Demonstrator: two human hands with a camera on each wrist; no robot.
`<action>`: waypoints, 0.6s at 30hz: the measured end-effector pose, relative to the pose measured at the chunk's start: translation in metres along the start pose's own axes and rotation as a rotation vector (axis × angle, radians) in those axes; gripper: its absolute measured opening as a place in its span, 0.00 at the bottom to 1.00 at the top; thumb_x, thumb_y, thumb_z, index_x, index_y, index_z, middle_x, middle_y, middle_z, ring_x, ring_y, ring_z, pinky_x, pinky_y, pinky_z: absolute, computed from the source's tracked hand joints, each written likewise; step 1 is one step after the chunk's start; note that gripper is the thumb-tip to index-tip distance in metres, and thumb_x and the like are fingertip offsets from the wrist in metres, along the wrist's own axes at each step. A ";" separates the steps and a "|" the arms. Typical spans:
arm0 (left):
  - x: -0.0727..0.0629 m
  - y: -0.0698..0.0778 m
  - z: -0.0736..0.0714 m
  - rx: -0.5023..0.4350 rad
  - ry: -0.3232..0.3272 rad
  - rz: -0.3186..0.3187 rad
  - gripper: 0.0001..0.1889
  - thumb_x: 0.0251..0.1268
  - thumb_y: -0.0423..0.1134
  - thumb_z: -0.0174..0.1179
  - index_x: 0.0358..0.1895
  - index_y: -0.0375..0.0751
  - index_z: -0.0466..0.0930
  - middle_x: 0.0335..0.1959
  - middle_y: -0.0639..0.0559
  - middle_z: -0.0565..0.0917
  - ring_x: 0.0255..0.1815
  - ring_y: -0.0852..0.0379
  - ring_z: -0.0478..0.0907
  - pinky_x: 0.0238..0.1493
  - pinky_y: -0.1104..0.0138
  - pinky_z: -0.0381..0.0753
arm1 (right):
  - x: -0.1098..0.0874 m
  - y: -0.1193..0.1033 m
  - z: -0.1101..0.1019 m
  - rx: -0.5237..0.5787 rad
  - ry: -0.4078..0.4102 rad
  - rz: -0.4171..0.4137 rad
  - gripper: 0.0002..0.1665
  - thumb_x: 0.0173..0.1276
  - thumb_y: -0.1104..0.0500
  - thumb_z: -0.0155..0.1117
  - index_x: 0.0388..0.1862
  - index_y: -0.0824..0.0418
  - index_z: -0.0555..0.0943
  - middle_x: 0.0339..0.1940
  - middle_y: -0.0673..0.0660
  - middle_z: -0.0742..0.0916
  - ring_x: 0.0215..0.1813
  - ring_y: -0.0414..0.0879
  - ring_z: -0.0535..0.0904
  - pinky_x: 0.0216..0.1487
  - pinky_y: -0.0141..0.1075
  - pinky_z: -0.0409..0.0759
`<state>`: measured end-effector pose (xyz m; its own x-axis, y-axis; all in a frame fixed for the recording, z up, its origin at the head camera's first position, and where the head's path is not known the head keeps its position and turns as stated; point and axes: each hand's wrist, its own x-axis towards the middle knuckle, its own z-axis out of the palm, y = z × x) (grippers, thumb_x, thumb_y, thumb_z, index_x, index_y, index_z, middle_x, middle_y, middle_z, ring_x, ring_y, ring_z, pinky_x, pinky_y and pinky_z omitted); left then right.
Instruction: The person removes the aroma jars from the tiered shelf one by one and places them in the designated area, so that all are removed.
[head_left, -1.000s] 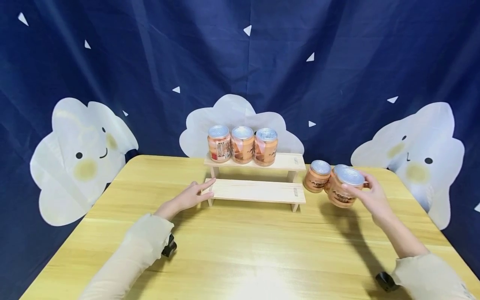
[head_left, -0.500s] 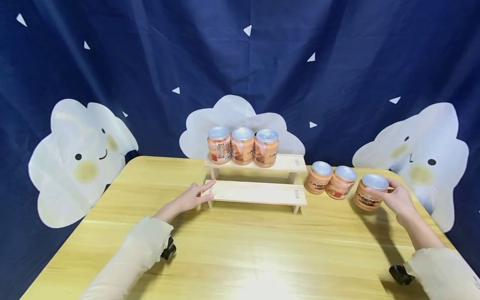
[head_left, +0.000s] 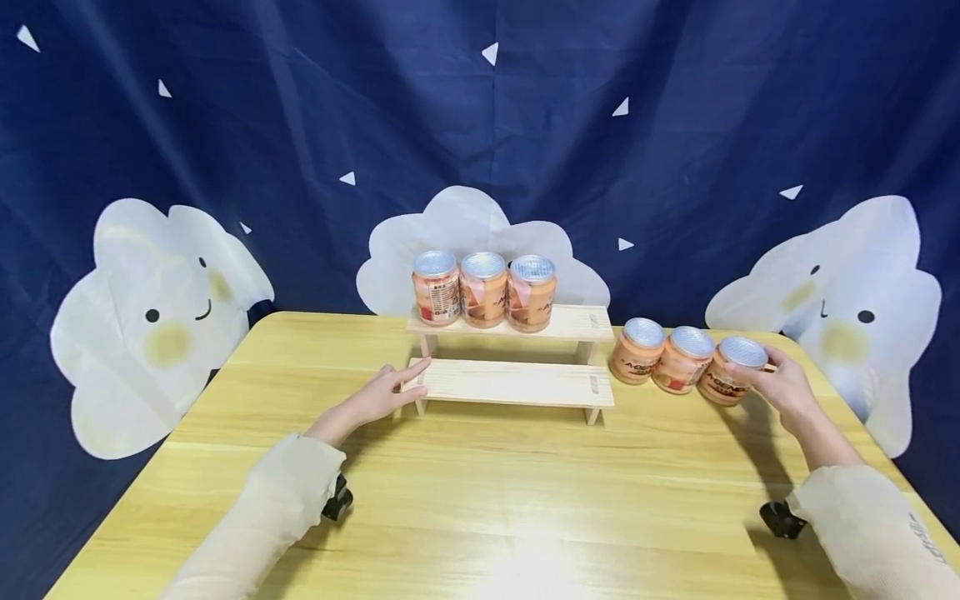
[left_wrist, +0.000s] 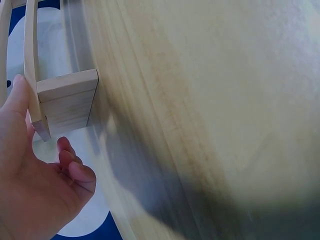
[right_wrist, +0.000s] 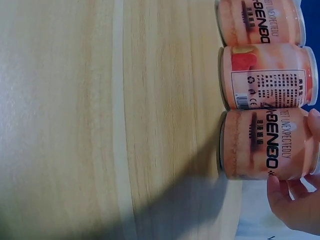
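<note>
In the head view, my right hand grips an orange can with a silver lid, at the right end of a row on the table. Beside it stand a second can and a third can. The right wrist view has the held can upright against its neighbour, with thumb and fingers around its side. My left hand pinches the left end of the lower board of a two-tier wooden shelf. In the left wrist view its other fingers are curled below the board.
Three similar cans stand on the upper board, among them a left can and a right can. A dark blue curtain with cloud prints hangs behind the wooden table.
My right hand has carried the can right, then back left and down beside the two other cans. My left hand has stayed at the shelf's end.
</note>
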<state>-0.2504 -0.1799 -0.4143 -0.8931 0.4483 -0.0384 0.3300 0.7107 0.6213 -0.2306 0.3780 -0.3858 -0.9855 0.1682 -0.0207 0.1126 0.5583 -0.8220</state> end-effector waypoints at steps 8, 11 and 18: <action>0.000 0.001 0.000 0.006 -0.002 0.015 0.32 0.67 0.49 0.51 0.70 0.41 0.54 0.26 0.49 0.61 0.30 0.53 0.55 0.30 0.64 0.61 | -0.005 -0.006 -0.010 0.000 -0.032 -0.054 0.47 0.66 0.54 0.55 0.69 0.75 0.40 0.64 0.80 0.52 0.58 0.69 0.57 0.56 0.51 0.64; 0.001 0.003 -0.001 -0.002 -0.002 0.015 0.31 0.67 0.48 0.51 0.70 0.41 0.55 0.26 0.49 0.60 0.30 0.53 0.55 0.30 0.64 0.61 | -0.008 -0.016 -0.010 0.010 0.046 -0.104 0.44 0.66 0.55 0.55 0.70 0.72 0.44 0.64 0.78 0.54 0.60 0.71 0.50 0.56 0.55 0.60; -0.001 0.004 -0.001 -0.003 -0.002 0.003 0.31 0.67 0.47 0.51 0.69 0.41 0.55 0.25 0.49 0.60 0.29 0.53 0.55 0.29 0.64 0.60 | -0.017 -0.055 0.003 0.006 0.110 -0.216 0.38 0.64 0.54 0.59 0.71 0.60 0.57 0.58 0.63 0.67 0.56 0.58 0.58 0.45 0.33 0.61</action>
<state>-0.2489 -0.1776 -0.4107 -0.8913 0.4517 -0.0381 0.3320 0.7077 0.6237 -0.2206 0.3419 -0.3421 -0.9670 0.1326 0.2176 -0.1004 0.5864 -0.8038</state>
